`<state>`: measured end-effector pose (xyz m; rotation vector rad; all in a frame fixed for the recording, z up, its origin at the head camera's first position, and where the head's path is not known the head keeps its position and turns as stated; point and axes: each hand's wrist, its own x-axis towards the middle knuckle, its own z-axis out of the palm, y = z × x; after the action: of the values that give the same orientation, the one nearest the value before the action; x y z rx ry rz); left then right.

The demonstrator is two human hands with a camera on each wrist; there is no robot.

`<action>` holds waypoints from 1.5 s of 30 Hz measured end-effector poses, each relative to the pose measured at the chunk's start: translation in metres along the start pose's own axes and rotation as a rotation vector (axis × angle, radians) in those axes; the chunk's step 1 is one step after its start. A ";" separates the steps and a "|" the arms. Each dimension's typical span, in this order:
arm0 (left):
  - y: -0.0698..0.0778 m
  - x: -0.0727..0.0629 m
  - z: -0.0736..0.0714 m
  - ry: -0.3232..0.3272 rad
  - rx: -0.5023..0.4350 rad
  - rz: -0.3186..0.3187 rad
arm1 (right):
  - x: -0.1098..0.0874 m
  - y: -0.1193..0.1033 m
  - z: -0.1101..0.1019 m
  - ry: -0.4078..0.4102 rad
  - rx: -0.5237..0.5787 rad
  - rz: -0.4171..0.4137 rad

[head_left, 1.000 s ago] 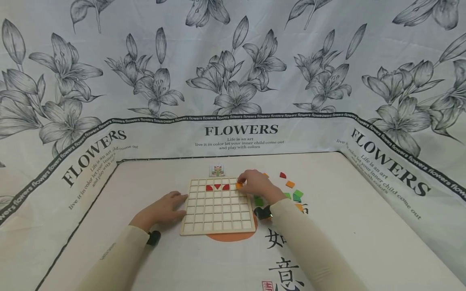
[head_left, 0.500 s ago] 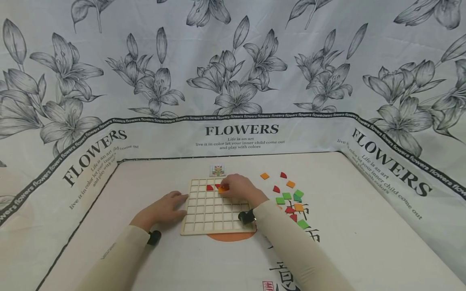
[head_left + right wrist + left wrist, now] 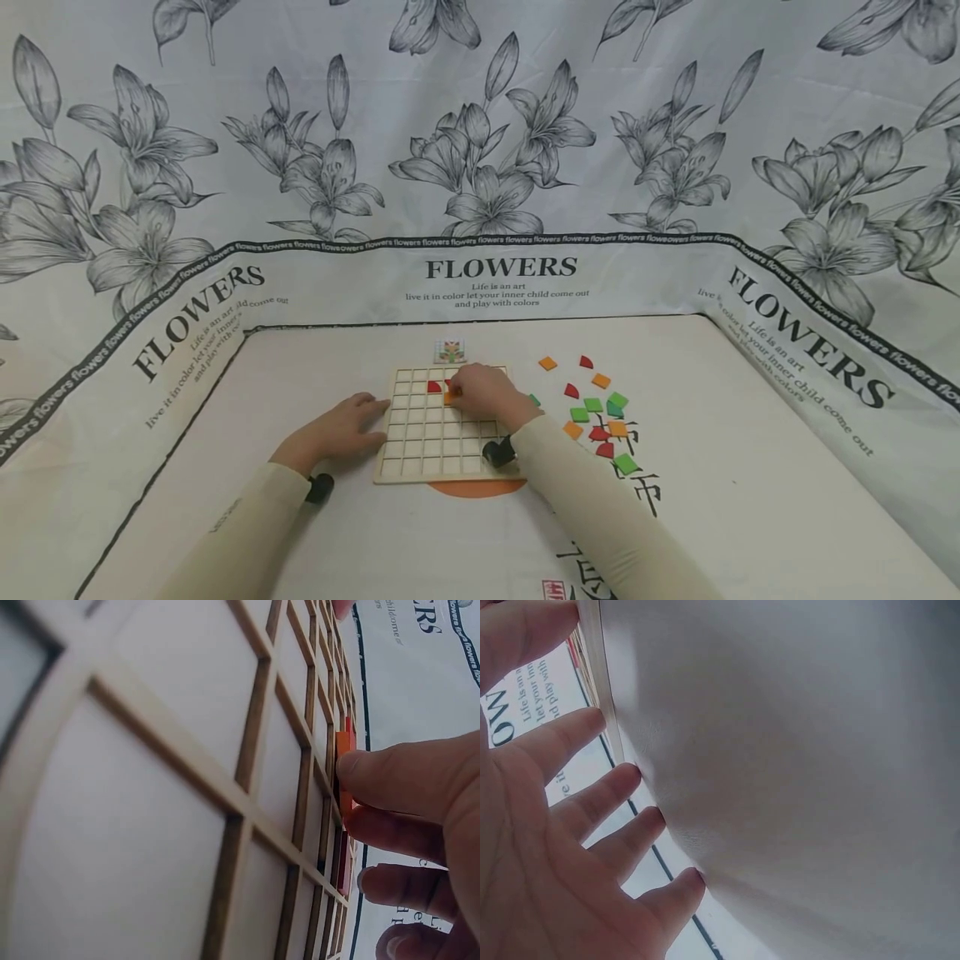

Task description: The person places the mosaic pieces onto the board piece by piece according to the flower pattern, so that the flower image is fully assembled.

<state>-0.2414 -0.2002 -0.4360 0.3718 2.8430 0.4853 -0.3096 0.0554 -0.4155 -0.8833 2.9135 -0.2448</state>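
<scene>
My right hand (image 3: 483, 393) pinches an orange square tile (image 3: 448, 399) over the wooden grid board (image 3: 408, 467). In the right wrist view, thumb and forefinger hold that orange tile (image 3: 343, 746) at a cell, with a dark red tile (image 3: 343, 866) beside it. A red quarter-circle tile (image 3: 434, 387) lies in the upper row; other red tiles near it are mostly hidden by my right hand. My left hand (image 3: 333, 432) rests against the board's left edge, fingers spread. The left wrist view shows its thumb and forefinger touching the board's side (image 3: 600, 675).
A small pattern card (image 3: 450, 351) lies behind the board. Right of it are scattered loose tiles: green (image 3: 625, 464), orange (image 3: 547, 363), red (image 3: 586, 362) and a teal one (image 3: 615, 409). A floral cloth wall (image 3: 495, 283) bounds the table's far edge.
My right hand has carried the orange tile left from the board's right side to below the red row, then slightly down into place at a cell. My left hand stays put.
</scene>
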 end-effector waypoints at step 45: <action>-0.002 0.001 0.002 0.001 0.021 0.016 | -0.077 0.141 -0.047 0.119 0.098 0.343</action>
<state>-0.2426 -0.2014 -0.4386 0.3981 2.8499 0.4596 -0.3286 0.2202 -0.3916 -0.3557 3.0637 -0.4194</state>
